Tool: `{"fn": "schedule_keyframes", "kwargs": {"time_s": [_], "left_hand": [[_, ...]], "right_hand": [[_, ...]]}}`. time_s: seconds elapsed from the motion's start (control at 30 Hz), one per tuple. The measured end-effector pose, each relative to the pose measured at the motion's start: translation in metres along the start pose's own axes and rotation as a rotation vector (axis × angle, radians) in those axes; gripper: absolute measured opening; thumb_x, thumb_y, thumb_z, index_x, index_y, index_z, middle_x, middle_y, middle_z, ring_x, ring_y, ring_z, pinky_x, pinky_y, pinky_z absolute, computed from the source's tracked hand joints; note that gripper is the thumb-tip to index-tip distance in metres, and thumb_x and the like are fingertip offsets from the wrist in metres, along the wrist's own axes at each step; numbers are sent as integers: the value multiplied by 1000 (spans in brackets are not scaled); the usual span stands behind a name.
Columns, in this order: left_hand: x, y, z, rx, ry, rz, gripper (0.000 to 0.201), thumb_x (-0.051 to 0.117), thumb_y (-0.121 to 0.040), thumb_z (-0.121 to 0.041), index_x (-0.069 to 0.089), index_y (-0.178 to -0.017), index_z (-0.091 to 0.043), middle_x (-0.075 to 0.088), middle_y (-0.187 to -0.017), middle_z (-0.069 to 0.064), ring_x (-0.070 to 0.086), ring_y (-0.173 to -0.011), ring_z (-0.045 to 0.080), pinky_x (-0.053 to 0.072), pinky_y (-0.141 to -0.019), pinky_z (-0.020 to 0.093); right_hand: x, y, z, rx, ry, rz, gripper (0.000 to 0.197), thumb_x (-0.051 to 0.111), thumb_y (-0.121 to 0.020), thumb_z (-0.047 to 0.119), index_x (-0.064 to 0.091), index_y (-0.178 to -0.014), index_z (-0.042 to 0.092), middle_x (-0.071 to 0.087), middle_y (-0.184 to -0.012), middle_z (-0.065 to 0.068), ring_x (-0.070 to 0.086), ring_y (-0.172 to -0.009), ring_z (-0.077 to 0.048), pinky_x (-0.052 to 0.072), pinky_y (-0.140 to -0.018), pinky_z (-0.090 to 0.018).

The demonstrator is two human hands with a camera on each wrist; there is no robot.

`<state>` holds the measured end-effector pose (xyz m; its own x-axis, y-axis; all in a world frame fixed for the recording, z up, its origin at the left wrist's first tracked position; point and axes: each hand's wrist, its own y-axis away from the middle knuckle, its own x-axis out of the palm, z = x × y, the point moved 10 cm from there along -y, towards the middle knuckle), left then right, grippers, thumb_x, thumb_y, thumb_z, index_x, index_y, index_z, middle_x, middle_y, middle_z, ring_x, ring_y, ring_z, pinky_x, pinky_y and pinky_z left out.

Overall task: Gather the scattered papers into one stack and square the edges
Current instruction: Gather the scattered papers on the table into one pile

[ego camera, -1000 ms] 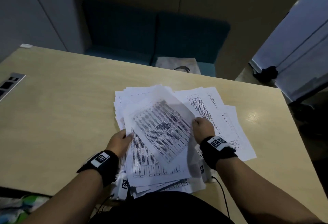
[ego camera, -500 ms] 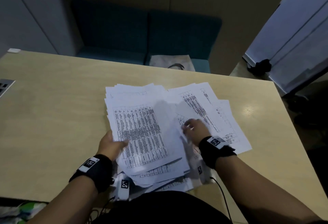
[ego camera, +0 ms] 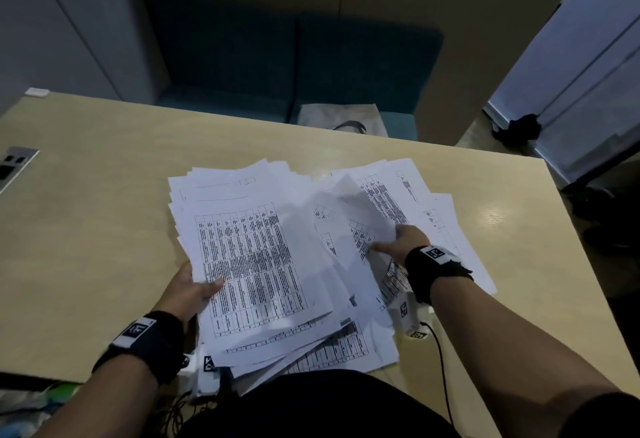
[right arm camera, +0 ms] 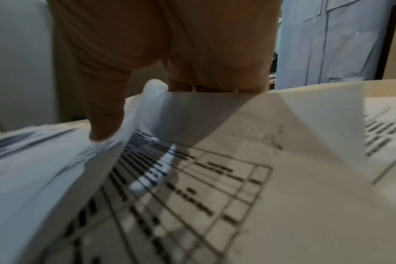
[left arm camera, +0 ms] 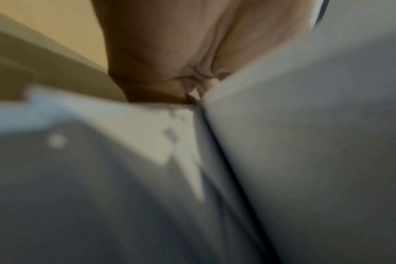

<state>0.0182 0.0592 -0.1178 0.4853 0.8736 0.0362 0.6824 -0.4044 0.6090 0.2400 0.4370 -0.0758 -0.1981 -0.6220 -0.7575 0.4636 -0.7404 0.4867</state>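
Papers [ego camera: 263,264], print unreadable, held by left hand [ego camera: 188,290].

The view is blurred. The left hand [left arm camera: 170,53] fills the upper middle, its fingers curled down onto the edge of white papers [left arm camera: 305,160], which fan out below and to the right of it. Left of the hand lies a strip of tan surface [left arm camera: 45,35].

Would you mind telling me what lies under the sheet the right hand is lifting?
Under the lifted sheet, held by the right hand, lie more printed sheets with tables, spread on the table. What lies beneath those is covered.
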Motion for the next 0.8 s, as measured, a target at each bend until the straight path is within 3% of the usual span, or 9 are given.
{"fn": "schedule_keyframes", "kwargs": {"time_s": [0.1,0.2,0.37,0.5,0.57,0.67,0.73,0.8], "left_hand": [[4,3,-2,26,-31,4,67,62,-91,8,34,-148,-12,40,-150,1,43,-132,22,33,-106,33],[5,7,-3,28,-29,-17,62,56,-93,12,37,-147,-12,47,-146,3,46,-130,23,34,-105,32],[2,6,1,12,-24,-23,58,57,-92,10,42,-144,-12,53,-144,11,51,-127,26,38,-104,34],[10,8,-1,6,-11,27,60,61,-91,6,42,-143,-17,54,-142,5,53,-124,24,40,-103,36],[16,9,-2,7,-13,49,59,62,-92,4,42,-142,-19,55,-138,3,55,-112,20,42,-95,34],[25,9,-3,25,-33,70,63,62,-90,7,41,-144,-17,53,-143,6,56,-119,21,40,-103,37],[26,12,-3,40,-76,49,60,59,-92,9,41,-144,-16,56,-139,11,59,-101,15,41,-95,33],[27,15,-5,47,-108,38,60,59,-93,5,40,-145,-17,51,-140,28,53,-65,8,47,-75,29]], "right_hand": [[-2,7,5,-28,-159,-43,22,70,-83,32,65,-87,11,64,-76,-6,60,-70,-24,42,-58,-24],[-20,17,10,-53,-122,-161,20,61,-85,23,66,-82,4,62,-72,-12,57,-69,-26,44,-61,-28],[-99,45,22,-144,-69,-419,17,57,-90,24,68,-98,13,67,-95,-21,61,-92,-37,38,-68,-29],[-168,72,29,-206,-147,-636,16,59,-90,23,67,-95,10,67,-86,-21,62,-86,-37,39,-68,-29],[-188,77,31,-212,-109,-680,16,57,-91,22,67,-97,10,67,-89,-22,61,-89,-38,34,-68,-28],[-193,77,33,-231,-50,-649,17,56,-92,20,67,-100,10,67,-96,-24,60,-96,-39,33,-69,-29],[-199,89,30,-225,-67,-732,19,52,-93,17,66,-102,7,66,-99,-27,58,-97,-41,33,-68,-32],[-212,113,30,-263,-121,-911,20,49,-93,12,65,-102,4,65,-96,-28,58,-93,-41,32,-68,-33]]}}
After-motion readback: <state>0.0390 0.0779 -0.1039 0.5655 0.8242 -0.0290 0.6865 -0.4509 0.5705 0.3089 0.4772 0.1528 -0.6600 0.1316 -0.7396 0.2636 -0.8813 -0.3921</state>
